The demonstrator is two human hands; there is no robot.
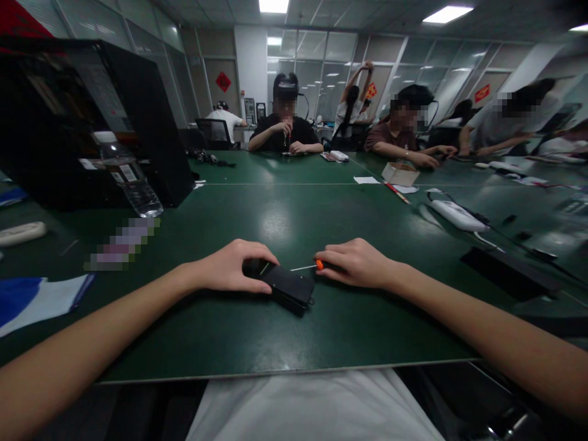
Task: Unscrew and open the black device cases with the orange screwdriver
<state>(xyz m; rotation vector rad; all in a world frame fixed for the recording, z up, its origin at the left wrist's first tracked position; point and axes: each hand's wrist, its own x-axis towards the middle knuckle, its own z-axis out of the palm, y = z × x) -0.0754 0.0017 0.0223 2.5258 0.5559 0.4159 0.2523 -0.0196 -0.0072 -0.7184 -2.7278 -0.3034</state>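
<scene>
A small black box-like device (290, 286) with a little ring at its right end rests on the green table (275, 214), close to the front edge. My left hand (235, 267) grips its left end between thumb and fingers. To the right, my right hand (356, 263) is closed around a screwdriver with an orange-and-black handle (320, 264). Its thin metal shaft points left toward the device; whether the tip touches it I cannot tell.
At the left stand a large black case (160, 122) and a tilted water bottle (131, 177). A blue-and-white packet (41, 300) lies front left. Right are a white power strip (457, 215), cables and a black bar (508, 272). People sit across the table.
</scene>
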